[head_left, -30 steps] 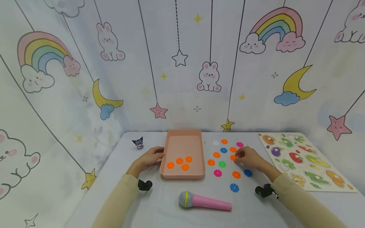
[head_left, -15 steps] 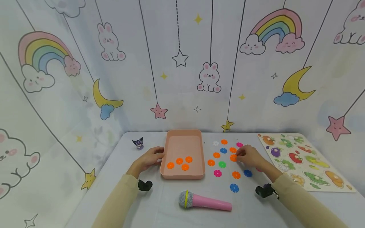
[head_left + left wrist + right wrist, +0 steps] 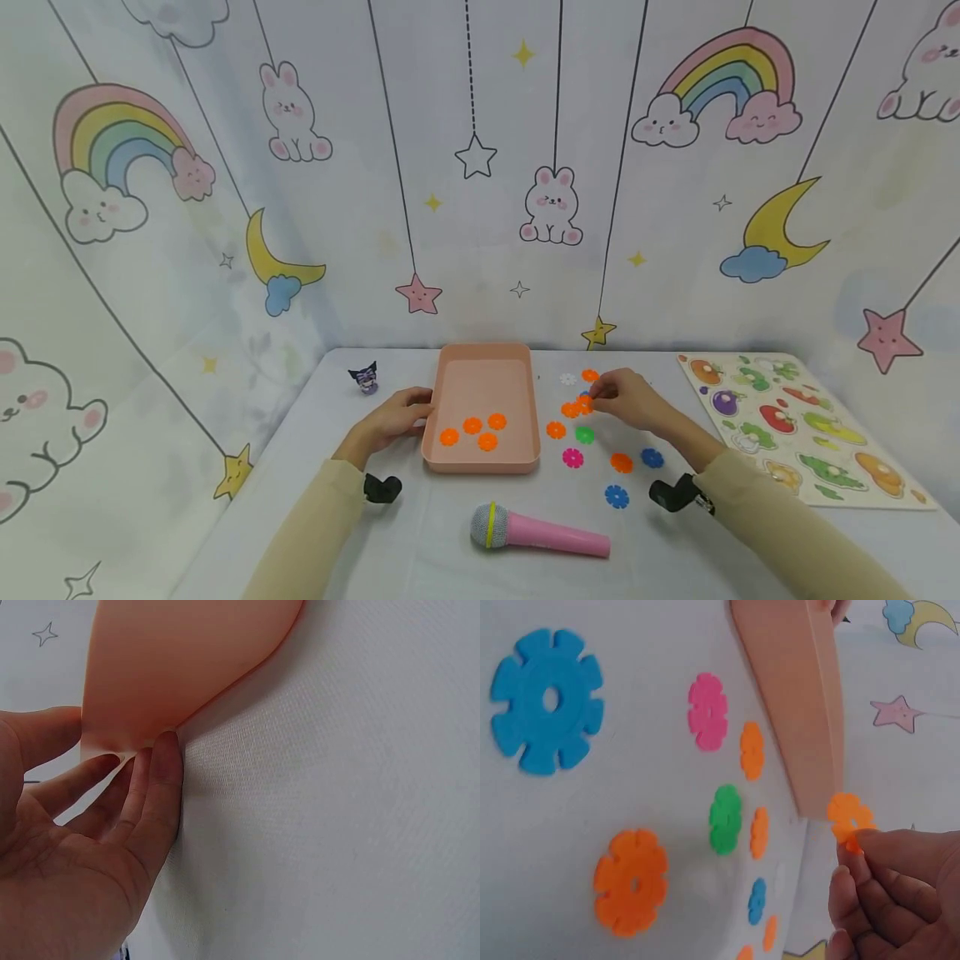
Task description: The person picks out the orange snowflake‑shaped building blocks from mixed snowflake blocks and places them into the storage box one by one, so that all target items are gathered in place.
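My right hand (image 3: 628, 398) pinches an orange flower-shaped interlocking disc (image 3: 846, 810) between thumb and fingertips, raised above the table right of the tray. At its left wall, my left hand (image 3: 392, 414) holds the peach tray (image 3: 487, 375); in the left wrist view the thumb (image 3: 52, 735) touches the rim while the fingers meet the lower wall. Several orange discs (image 3: 472, 426) lie flat in the tray. More loose discs surround the right hand: green (image 3: 585, 435), pink (image 3: 573, 457), blue (image 3: 617, 497), orange (image 3: 622, 462) and white (image 3: 567, 379). That hand hides part of the group.
A pink toy microphone (image 3: 555, 536) lies in front of the tray. At the right stands a flat vegetable puzzle board (image 3: 810, 425). A small dark figurine (image 3: 364, 378) is at the back left, before a patterned curtain (image 3: 480, 250).
My right hand has picked up an orange disc from the table and carried it left and upward, nearer the tray. The left hand stays at the tray's wall.
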`<move>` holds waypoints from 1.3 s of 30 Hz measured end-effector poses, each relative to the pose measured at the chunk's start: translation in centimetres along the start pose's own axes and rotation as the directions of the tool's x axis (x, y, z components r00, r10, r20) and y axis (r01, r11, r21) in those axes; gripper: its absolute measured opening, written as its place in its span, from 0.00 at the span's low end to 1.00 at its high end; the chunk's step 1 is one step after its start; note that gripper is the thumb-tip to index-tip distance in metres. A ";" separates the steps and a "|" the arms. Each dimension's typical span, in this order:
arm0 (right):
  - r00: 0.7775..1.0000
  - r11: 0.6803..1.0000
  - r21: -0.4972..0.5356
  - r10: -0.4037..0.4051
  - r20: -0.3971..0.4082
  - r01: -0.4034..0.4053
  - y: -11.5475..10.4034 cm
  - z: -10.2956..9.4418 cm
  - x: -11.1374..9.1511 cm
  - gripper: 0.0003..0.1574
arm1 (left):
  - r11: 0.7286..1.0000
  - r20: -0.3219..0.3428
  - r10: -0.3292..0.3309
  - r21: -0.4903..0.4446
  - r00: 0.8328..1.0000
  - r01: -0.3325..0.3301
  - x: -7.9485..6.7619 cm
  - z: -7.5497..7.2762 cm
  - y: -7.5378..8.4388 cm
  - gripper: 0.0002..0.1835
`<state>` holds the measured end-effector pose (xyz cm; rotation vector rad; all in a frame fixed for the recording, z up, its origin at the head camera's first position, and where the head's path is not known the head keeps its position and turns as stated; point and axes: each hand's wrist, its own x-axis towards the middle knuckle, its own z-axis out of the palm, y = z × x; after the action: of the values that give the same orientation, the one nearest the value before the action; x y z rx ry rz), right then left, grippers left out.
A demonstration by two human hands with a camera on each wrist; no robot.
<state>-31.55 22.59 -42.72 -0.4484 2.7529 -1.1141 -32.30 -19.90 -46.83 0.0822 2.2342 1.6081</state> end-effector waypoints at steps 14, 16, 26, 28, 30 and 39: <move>0.983 0.989 0.039 -0.144 0.112 0.140 -5.1 3.9 2.1 0.02 | 1.000 0.002 0.001 -0.007 1.000 -0.001 0.0 0.1 0.0 0.27; 0.974 0.984 0.031 -0.176 0.144 0.173 -5.6 4.4 2.4 0.02 | 1.000 0.003 0.000 -0.007 1.000 0.000 0.1 0.1 0.0 0.27; 0.931 0.958 -0.055 -0.261 0.254 0.283 -6.8 6.8 4.2 0.04 | 1.000 0.008 0.004 -0.006 1.000 -0.004 0.2 0.0 0.1 0.27; 0.929 0.957 -0.059 -0.258 0.266 0.283 -6.8 7.2 4.5 0.03 | 1.000 0.007 0.005 -0.010 1.000 -0.005 0.2 0.0 0.1 0.27; 0.929 0.959 -0.067 -0.246 0.277 0.274 -6.8 7.6 4.6 0.04 | 1.000 0.004 0.004 -0.009 1.000 -0.004 0.2 0.0 0.2 0.27; 0.944 0.964 -0.170 -0.149 0.295 0.205 -7.0 8.7 5.1 0.04 | 1.000 -0.001 -0.001 0.008 1.000 0.001 0.0 -0.1 0.2 0.27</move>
<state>-32.75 10.46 -44.09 -0.8277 2.6180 -0.7392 -32.36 -19.89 -46.64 0.0824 2.2412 1.5986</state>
